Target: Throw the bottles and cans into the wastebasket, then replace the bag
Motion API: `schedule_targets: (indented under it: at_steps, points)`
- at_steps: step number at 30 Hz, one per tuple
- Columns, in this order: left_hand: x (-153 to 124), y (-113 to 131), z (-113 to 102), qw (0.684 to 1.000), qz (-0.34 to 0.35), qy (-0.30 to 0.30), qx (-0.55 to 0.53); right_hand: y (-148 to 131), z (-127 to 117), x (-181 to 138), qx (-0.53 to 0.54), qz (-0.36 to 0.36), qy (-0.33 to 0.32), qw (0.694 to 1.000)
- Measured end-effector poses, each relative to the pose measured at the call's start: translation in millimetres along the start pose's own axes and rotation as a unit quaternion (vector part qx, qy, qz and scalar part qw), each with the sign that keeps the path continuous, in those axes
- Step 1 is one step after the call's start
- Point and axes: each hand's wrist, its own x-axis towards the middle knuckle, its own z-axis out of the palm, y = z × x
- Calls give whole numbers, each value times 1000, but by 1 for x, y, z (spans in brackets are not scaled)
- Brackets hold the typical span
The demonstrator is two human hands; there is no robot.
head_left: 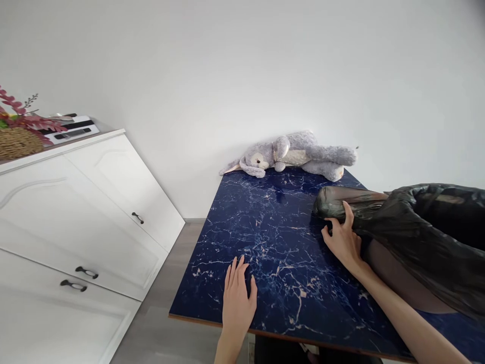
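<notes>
1. White cabinet (151, 242) doors are being seen shut; on top, a woven basket (20, 143) is being occupied by red foliage (41, 123).
2. Left hand (238, 296) is being rested palm-down on the blue marbled table (273, 237); fingers are being held slightly apart, nothing being gripped.
3. Plush toy (295, 154) is being supported sideways along the table's far edge, beside the wall (170, 76).
4. Right hand (344, 240) is being placed against the black bag (401, 217) at table right; fingers are being spread and curled. Whether film is being pinched cannot be told.
5. Bag handling is being judged partway: the mouth (450, 210) is being left open, folds unsmoothed. Contents are being hidden by shadow.
</notes>
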Motion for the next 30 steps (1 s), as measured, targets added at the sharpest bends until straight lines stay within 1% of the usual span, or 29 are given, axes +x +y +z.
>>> schedule_targets:
  at_steps: [6, 16, 20, 30]
  points:
    - [1, 1, -2, 1000, 5, 1, 4, -4, 6, -6, 37, -21, 13, 999]
    - [2, 3, -3, 1000, 13, 1, 17, -9, 15, -13, 101, -73, 14, 992]
    - [3, 3, -3, 1000, 13, 1, 20, -7, 16, -13, 105, -65, 19, 992]
    - [3, 5, -6, 999, 14, -3, 36, -7, 19, -14, 69, -35, -4, 997]
